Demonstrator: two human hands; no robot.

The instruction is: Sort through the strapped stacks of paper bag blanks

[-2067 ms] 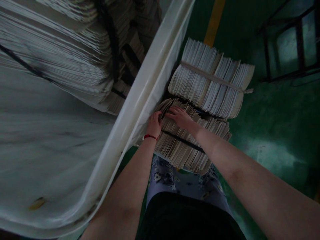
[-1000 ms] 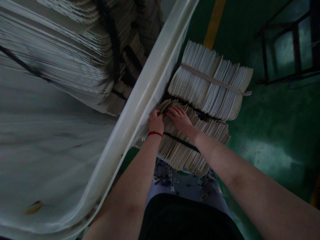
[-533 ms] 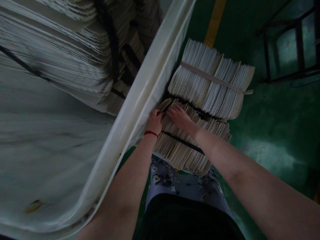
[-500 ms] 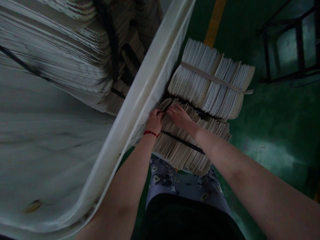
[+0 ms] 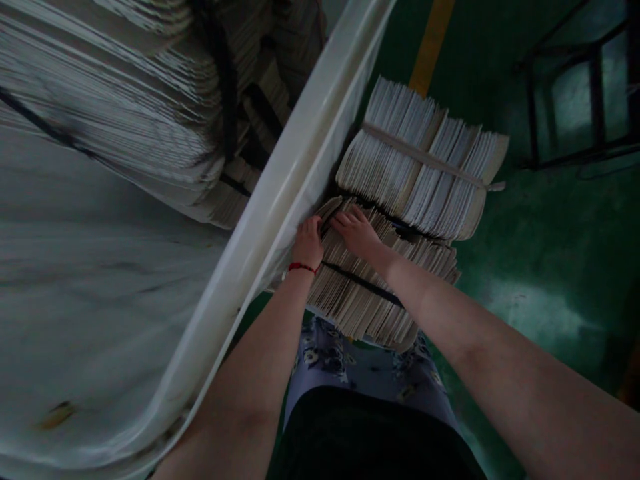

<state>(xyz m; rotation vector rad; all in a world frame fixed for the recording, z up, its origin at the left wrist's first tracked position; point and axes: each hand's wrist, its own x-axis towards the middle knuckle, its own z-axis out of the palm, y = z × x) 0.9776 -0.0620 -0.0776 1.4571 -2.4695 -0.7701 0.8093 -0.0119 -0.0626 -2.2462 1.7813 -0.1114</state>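
Observation:
Two strapped bundles of paper sheets lie edge-on, one against the other. The lower bundle (image 5: 363,297) has a thin black strap, and the upper one (image 5: 425,160) has a beige band. My left hand (image 5: 307,243), with a red string at the wrist, curls over the lower bundle's fanned top corner and pinches some sheets. My right hand (image 5: 356,233) lies on the same bundle just beside it, fingers spread on the sheet edges. The bundle's underside is hidden.
A white plastic bin's rim (image 5: 280,200) runs diagonally along my left, with large strapped paper stacks (image 5: 135,87) inside. Below is a green floor (image 5: 540,267) with a yellow line (image 5: 431,47). A dark metal frame (image 5: 565,87) stands at upper right. My floral trousers (image 5: 360,363) show below.
My left hand has shifted slightly up the bundle's corner, with its fingers more upright. My right hand and the bundles have barely moved.

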